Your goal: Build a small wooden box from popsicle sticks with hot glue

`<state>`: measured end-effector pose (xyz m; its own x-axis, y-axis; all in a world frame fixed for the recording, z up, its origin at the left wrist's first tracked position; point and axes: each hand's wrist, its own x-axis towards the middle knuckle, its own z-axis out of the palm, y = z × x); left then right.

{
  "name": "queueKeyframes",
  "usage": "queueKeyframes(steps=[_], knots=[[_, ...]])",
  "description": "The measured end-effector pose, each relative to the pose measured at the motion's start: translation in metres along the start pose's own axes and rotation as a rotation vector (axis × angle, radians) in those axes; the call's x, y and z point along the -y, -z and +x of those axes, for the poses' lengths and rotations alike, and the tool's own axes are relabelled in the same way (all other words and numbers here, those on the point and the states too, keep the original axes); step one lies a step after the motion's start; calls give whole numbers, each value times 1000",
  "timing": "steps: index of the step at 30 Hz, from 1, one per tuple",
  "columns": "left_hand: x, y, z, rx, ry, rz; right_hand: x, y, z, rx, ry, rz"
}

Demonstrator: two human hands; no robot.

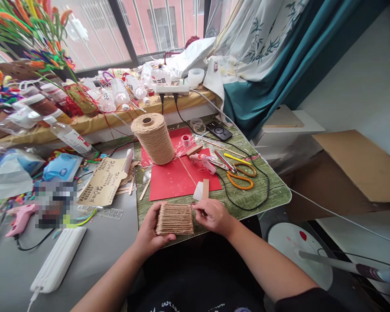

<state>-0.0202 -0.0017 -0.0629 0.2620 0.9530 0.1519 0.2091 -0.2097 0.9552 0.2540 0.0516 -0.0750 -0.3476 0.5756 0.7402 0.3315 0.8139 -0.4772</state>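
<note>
the red card (169, 185) is passable at near left, twine spool (155, 142) and glue gun (203, 160) obstructing beyond.

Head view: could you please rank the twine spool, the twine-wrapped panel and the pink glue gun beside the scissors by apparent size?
1. Twine spool
2. Twine-wrapped panel, partly covered by the left hand
3. Pink glue gun

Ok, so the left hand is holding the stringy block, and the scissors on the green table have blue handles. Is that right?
Not quite: the scissors are orange-handled, not blue-handled, as the head view shows. They do lie on the green table, and the left hand is holding the stringy block.
</note>
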Motion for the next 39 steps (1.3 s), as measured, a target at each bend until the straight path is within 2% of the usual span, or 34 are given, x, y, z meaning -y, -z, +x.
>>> queueKeyframes(steps=[9, 17, 22, 27, 31, 34, 37, 39], knots=[[2, 1, -1, -4, 16, 15, 0, -1, -2, 0, 10, 16], [-1, 0, 1, -6, 14, 37, -4, -4, -4, 37, 5, 47], [5, 2, -2, -6, -7, 12, -6, -5, -2, 82, 17, 107], [8, 8, -3, 59, 90, 41, -6, -5, 0, 89, 7, 169], [-17, 18, 6, 159, 122, 127, -4, -3, 4, 78, -1, 200], [-50, 25, 19, 222, 55, 393, -3, -2, 6, 72, -14, 209], [-80, 21, 33, 310, -58, 649, -3, -2, 5, 74, -20, 208], [-90, 11, 42, 357, -121, 772, -4, -3, 2, 85, -25, 213]])
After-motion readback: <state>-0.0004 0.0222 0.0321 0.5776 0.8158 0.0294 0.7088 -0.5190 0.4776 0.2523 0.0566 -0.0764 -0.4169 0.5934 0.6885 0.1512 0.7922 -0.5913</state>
